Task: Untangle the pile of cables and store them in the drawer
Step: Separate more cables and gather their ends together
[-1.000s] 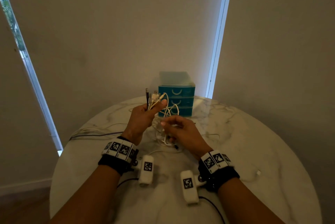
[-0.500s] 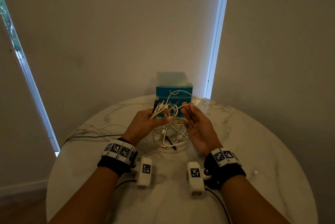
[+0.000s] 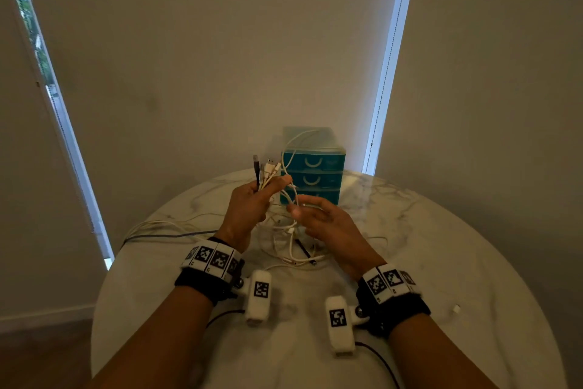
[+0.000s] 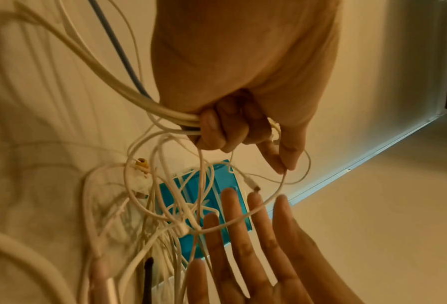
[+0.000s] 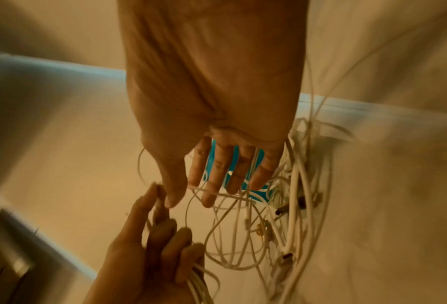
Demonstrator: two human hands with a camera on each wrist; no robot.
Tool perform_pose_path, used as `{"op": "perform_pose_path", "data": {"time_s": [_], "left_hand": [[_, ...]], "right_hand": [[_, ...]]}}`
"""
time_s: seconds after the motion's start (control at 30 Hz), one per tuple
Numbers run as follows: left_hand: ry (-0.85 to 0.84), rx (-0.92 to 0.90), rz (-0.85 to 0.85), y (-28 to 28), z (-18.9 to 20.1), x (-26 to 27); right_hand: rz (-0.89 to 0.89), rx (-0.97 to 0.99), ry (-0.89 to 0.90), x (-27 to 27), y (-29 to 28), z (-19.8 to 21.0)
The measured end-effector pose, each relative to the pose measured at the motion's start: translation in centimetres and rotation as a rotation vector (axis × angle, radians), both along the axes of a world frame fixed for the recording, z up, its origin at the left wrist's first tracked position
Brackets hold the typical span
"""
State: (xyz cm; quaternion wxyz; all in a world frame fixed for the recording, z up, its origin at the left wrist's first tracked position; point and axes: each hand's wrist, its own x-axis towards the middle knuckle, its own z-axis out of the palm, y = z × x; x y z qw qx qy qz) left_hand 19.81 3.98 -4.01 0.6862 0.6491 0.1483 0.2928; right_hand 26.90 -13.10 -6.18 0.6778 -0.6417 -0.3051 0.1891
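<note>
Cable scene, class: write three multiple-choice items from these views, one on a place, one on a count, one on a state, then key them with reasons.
1. Where does the teal plastic drawer unit stand?
A. at the far edge of the round marble table
B. on the floor
C. on a chair

2. How many drawer fronts does it show?
A. one
B. three
C. five

3. What is the left hand doing?
A. lying flat on the table
B. gripping a bundle of white cables
C. pulling a drawer

Key: 1 A, it stands beyond both hands; 2 B, three stacked fronts; 3 B, fingers curl round cables, while the right hand is open.
</note>
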Motion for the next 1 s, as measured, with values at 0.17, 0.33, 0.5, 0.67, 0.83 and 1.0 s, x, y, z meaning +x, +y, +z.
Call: {"op": "perform_pose_path", "data": {"time_s": [0.17, 0.33, 0.5, 0.67, 0.83, 1.0], "left_hand": [[0.003, 0.002, -0.014, 0.2, -0.2, 0.0], [0.132, 0.133, -0.062, 0.3, -0.7, -0.2], [0.158, 0.201, -0.092, 0.1, -0.7, -0.5], [0.071, 0.207, -0.132, -0.7, 0.1, -0.7], [0.02, 0.234, -0.252, -1.0, 0.3, -0.9], [0.079, 0.312, -0.254, -1.0, -0.1, -0.7]], "right_hand": [[-0.12, 0.077, -0.097, -0.3, 0.1, 0.2], [-0.341, 0.518, 0.175, 1.4, -1.5, 0.8], [-0.282, 0.781, 0.531, 3.1, -2.2, 0.4], [-0.131, 0.984, 0.721, 3.5, -2.5, 1.2], [-0.058, 0.996, 0.743, 2.7, -1.7, 1.2], [0.025, 0.94, 0.687, 1.9, -1.2, 1.9]]}}
